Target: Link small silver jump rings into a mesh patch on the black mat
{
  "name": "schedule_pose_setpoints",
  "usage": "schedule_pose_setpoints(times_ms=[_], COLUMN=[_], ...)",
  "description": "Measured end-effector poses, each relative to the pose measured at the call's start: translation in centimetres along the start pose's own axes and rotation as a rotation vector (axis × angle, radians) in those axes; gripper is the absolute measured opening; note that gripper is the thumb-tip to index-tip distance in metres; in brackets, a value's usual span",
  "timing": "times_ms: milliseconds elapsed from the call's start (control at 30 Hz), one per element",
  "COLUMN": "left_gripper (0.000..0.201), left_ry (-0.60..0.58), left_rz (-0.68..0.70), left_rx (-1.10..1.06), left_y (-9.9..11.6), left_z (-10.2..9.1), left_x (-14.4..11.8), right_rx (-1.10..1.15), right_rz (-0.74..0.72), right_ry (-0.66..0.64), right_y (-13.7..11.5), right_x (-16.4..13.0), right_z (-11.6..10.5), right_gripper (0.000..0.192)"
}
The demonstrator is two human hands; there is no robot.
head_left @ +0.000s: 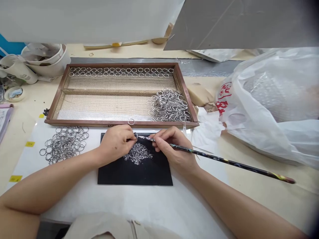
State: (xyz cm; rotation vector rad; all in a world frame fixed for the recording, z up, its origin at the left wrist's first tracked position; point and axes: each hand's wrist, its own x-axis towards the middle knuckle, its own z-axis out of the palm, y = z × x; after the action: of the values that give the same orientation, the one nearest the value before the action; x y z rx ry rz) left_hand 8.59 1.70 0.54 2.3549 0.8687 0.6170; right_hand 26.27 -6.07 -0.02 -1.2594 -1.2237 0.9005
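Observation:
Between thumb and fingertips, my left hand point(117, 142) pinches a small silver ring point(136, 135), seen nearly edge-on. My right hand point(175, 146) grips a long dark patterned stick point(221, 159) like a pen; its slim tip point(143, 137) points at the ring, and I cannot tell whether they touch. Both hands are over a black mat point(149, 174). A heap of tiny sparkling stones point(138, 153) lies on the mat below the fingers. One more silver ring point(131, 121) rests on the front rim of the wooden tray, just above my left hand.
Behind the mat stands a wooden mesh-bottomed tray point(122, 123), with rows of rings point(122, 70) at its back and a ring pile point(170, 106) at right. Another ring pile point(66, 143) lies left. A white plastic bag point(281, 139) bulges at right; tubs point(53, 66) stand back left.

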Motion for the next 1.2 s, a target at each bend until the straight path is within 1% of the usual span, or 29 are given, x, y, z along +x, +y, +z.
schedule_pose_setpoints(times_ms=[333, 500, 567, 667, 767, 867, 1067, 1200], left_gripper=[0.017, 0.015, 0.015, 0.015, 0.015, 0.015, 0.014, 0.014], left_ry=[-0.001, 0.004, 0.005, 0.004, -0.005, -0.017, -0.049, -0.057], left_rz=[0.012, 0.018, 0.01, -0.019, -0.044, -0.058, -0.063, -0.065], left_rx=[0.0, -0.001, -0.008, -0.037, -0.062, -0.07, -0.073, -0.067], left_y=[0.0, -0.1, -0.1, 0.0, 0.2, 0.2, 0.2, 0.1], left_z=[0.0, 0.1, 0.0, -0.2, -0.3, -0.3, -0.3, -0.3], left_x=[0.0, 0.0, -0.1, -0.1, -0.1, -0.1, 0.1, 0.1], right_rx=[0.005, 0.056, 0.089, 0.117, 0.128, 0.15, 0.214, 0.193], right_rz=[-0.03, -0.054, -0.026, 0.069, 0.165, 0.204, 0.122, 0.075], right_ry=[-0.001, -0.036, -0.041, -0.02, 0.01, 0.031, 0.05, 0.033], right_y=[0.2, 0.6, 1.0, 1.7, 2.2, 2.2, 1.6, 1.5], right_x=[-0.1, -0.1, -0.1, 0.0, 0.0, 0.1, 0.5, 0.7], right_z=[-0.1, -0.3, -0.5, -0.8, -1.2, -1.3, -0.4, 0.0], right_gripper=[0.017, 0.014, 0.012, 0.01, 0.014, 0.015, 0.016, 0.015])
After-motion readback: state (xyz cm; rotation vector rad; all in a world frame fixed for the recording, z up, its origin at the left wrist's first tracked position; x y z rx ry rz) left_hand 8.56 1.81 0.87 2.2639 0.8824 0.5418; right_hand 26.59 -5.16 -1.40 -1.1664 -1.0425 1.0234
